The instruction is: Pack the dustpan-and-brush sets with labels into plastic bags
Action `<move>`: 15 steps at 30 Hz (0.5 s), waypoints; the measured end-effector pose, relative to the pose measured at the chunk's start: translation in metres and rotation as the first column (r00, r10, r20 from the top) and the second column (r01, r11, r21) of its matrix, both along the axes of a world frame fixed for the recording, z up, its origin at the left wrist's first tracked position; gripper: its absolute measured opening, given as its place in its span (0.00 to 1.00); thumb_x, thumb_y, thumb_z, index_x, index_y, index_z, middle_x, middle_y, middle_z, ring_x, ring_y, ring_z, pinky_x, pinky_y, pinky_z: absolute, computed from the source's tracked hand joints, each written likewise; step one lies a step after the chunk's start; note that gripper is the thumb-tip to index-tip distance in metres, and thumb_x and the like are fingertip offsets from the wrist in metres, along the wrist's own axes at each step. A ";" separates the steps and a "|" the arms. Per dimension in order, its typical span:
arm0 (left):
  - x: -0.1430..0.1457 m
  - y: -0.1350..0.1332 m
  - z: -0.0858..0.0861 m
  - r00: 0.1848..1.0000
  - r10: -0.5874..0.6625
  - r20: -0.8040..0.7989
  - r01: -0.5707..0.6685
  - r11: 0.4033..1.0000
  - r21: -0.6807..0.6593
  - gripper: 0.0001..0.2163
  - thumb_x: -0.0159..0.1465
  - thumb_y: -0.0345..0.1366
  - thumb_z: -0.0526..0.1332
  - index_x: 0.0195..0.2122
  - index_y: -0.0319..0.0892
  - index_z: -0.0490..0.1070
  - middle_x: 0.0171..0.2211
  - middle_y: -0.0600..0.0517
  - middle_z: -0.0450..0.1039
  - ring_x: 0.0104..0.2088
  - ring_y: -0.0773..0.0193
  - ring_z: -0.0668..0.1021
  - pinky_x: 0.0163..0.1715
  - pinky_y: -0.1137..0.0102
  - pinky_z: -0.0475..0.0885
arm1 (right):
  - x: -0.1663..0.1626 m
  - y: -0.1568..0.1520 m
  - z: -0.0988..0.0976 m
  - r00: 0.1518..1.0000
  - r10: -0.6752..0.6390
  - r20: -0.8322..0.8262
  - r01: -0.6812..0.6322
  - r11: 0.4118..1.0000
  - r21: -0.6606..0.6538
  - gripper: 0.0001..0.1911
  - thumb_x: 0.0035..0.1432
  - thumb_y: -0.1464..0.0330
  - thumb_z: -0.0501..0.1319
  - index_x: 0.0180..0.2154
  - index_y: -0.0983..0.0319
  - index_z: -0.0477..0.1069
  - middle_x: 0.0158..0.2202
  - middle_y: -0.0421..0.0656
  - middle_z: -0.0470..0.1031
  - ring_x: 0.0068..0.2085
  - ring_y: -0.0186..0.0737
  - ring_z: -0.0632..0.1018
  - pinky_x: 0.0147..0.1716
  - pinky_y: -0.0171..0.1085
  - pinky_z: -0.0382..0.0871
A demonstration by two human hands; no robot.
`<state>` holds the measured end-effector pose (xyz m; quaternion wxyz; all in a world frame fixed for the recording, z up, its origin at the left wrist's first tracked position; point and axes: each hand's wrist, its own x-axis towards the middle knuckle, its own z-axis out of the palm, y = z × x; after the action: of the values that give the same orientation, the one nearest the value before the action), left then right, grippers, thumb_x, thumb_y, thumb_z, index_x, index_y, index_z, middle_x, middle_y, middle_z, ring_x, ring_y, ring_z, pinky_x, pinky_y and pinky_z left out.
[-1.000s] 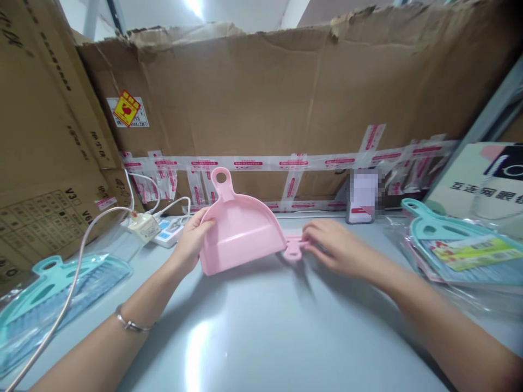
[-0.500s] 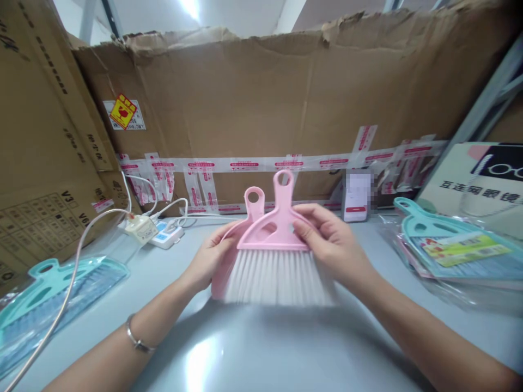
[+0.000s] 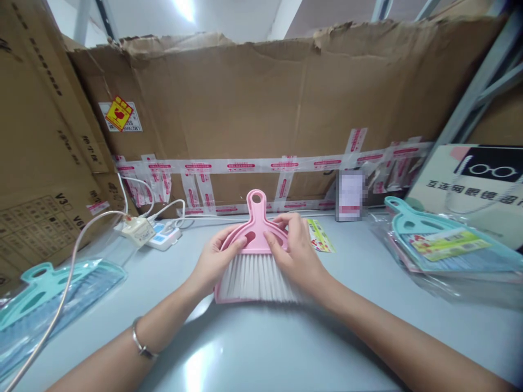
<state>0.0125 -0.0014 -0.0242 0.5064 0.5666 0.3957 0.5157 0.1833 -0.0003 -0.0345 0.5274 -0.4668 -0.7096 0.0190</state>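
Observation:
A small pink brush (image 3: 257, 239) with white bristles lies nested inside a pink dustpan (image 3: 223, 298), their handle loops lined up. The pair rests on the grey table (image 3: 261, 348) in front of me. My left hand (image 3: 212, 258) grips the left side of the set, thumb on the brush head. My right hand (image 3: 294, 256) clasps the right side, fingers pressed on the brush head and bristles. Most of the dustpan is hidden under the brush.
A bagged teal brush set (image 3: 44, 296) lies at the left, with a cable (image 3: 73, 261) across it. More bagged teal sets (image 3: 441, 245) are stacked at the right. A power strip (image 3: 159, 237), a small printed card (image 3: 321, 237) and a taped cardboard wall (image 3: 265, 114) stand behind.
A second ago my left hand held the dustpan alone while my right reached for the brush. The brush was then brought over and is now seated in the pan, lowered to the table.

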 end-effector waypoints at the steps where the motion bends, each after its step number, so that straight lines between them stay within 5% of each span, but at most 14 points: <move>1: 0.000 0.000 0.000 1.000 0.000 0.007 0.000 1.000 -0.005 0.15 0.55 0.41 0.67 0.43 0.45 0.75 0.45 0.49 0.77 0.48 0.56 0.77 0.47 0.68 0.70 | 0.001 0.002 -0.001 0.999 -0.017 -0.030 0.017 1.000 0.004 0.12 0.58 0.64 0.55 0.43 0.60 0.60 0.42 0.50 0.66 0.45 0.47 0.68 0.47 0.48 0.63; 3: 0.000 0.001 -0.001 1.000 -0.004 0.019 0.004 1.000 -0.013 0.15 0.55 0.41 0.66 0.44 0.45 0.75 0.46 0.49 0.77 0.48 0.56 0.77 0.47 0.67 0.70 | 0.005 0.006 0.002 0.997 -0.022 -0.072 0.019 0.999 -0.049 0.18 0.55 0.61 0.58 0.46 0.61 0.59 0.46 0.52 0.65 0.48 0.48 0.67 0.50 0.50 0.61; 5: 0.000 0.001 -0.001 0.999 -0.012 0.030 0.013 1.000 -0.016 0.16 0.56 0.41 0.66 0.44 0.44 0.75 0.46 0.49 0.77 0.49 0.56 0.77 0.48 0.67 0.70 | 0.010 0.011 0.009 0.992 0.063 -0.106 -0.086 0.968 -0.237 0.24 0.54 0.58 0.58 0.49 0.62 0.57 0.46 0.51 0.67 0.47 0.48 0.70 0.49 0.49 0.63; 8: 0.002 0.000 -0.003 0.999 -0.034 0.018 0.034 0.999 -0.024 0.15 0.56 0.41 0.66 0.44 0.44 0.76 0.47 0.49 0.77 0.50 0.55 0.76 0.50 0.66 0.69 | 0.016 0.019 0.026 0.945 0.277 -0.174 -0.327 0.767 -0.552 0.23 0.58 0.53 0.54 0.48 0.62 0.62 0.37 0.46 0.73 0.37 0.42 0.74 0.37 0.42 0.68; 10: 0.003 0.000 -0.005 0.999 -0.051 0.015 0.051 0.998 -0.035 0.15 0.57 0.41 0.65 0.45 0.44 0.76 0.47 0.49 0.77 0.51 0.55 0.75 0.51 0.66 0.68 | 0.016 0.023 0.035 0.917 0.365 -0.159 -0.382 0.698 -0.605 0.19 0.61 0.53 0.50 0.40 0.62 0.66 0.34 0.45 0.73 0.34 0.39 0.74 0.33 0.38 0.67; 15: 0.001 0.002 -0.009 0.998 -0.058 0.009 0.059 0.997 -0.043 0.15 0.57 0.42 0.65 0.45 0.45 0.76 0.48 0.49 0.76 0.51 0.55 0.75 0.51 0.66 0.68 | 0.006 0.025 0.032 0.950 0.311 0.038 -0.250 0.823 -0.510 0.16 0.64 0.57 0.45 0.34 0.60 0.62 0.33 0.44 0.73 0.34 0.40 0.73 0.35 0.38 0.64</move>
<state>0.0135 0.0002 -0.0330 0.5350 0.5647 0.3882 0.4941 0.1897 0.0248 -0.0026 0.3369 -0.4777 -0.7716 0.2510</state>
